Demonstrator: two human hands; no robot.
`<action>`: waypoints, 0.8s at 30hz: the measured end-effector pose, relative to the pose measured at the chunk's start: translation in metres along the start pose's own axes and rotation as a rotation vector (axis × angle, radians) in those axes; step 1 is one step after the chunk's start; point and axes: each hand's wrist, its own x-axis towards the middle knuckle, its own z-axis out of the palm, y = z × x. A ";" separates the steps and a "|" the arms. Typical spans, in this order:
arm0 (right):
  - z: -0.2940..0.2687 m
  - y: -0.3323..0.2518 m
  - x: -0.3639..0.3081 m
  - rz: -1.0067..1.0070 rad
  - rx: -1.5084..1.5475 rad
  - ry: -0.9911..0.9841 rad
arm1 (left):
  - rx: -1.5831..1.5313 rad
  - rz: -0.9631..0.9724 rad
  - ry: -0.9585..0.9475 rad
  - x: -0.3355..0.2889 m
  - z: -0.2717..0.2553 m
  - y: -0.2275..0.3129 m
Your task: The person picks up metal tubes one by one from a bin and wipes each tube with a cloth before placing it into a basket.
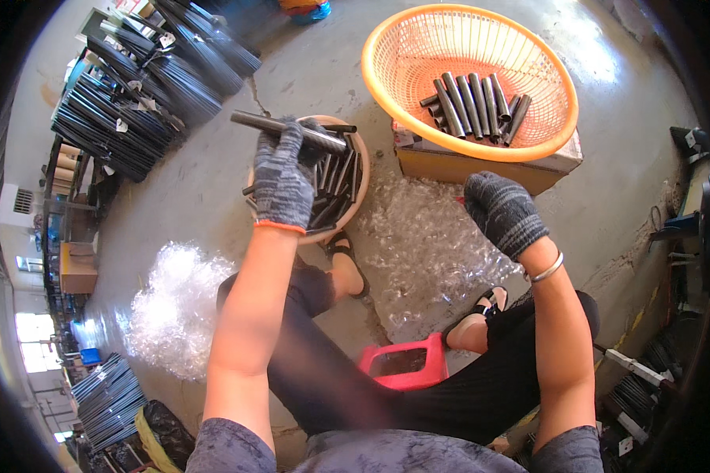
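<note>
My left hand [282, 177], in a grey knit glove with an orange cuff, grips a dark metal tube [325, 140] above a round pale tub [364, 177]. Many short black tubes [339, 173] lie jumbled in that tub. Fingers curled into a fist, my right hand [503, 211] is gloved too and hovers over clear plastic shreds. A tiny red bit shows at its fingertips, but what it holds is hidden. Beyond it, an orange plastic basket [371, 63] contains several black tubes [481, 102] lying roughly side by side.
A cardboard box [450, 164] supports the basket. Clear plastic shreds [430, 236] and a shiny plastic heap [177, 315] cover parts of the floor. A red plastic stool [435, 366] stands between my legs. Bundled long tubes [118, 126] lie at the far left.
</note>
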 end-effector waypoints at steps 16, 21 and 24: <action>0.006 -0.006 -0.005 -0.049 -0.082 -0.292 | 1.597 -0.391 -0.008 0.096 -0.167 -0.045; 0.002 -0.006 -0.005 -0.049 -0.050 -0.309 | 1.910 -0.384 -0.060 0.100 -0.176 -0.091; 0.003 -0.008 -0.003 -0.046 -0.057 -0.387 | 1.953 -0.421 -0.068 0.105 -0.189 -0.112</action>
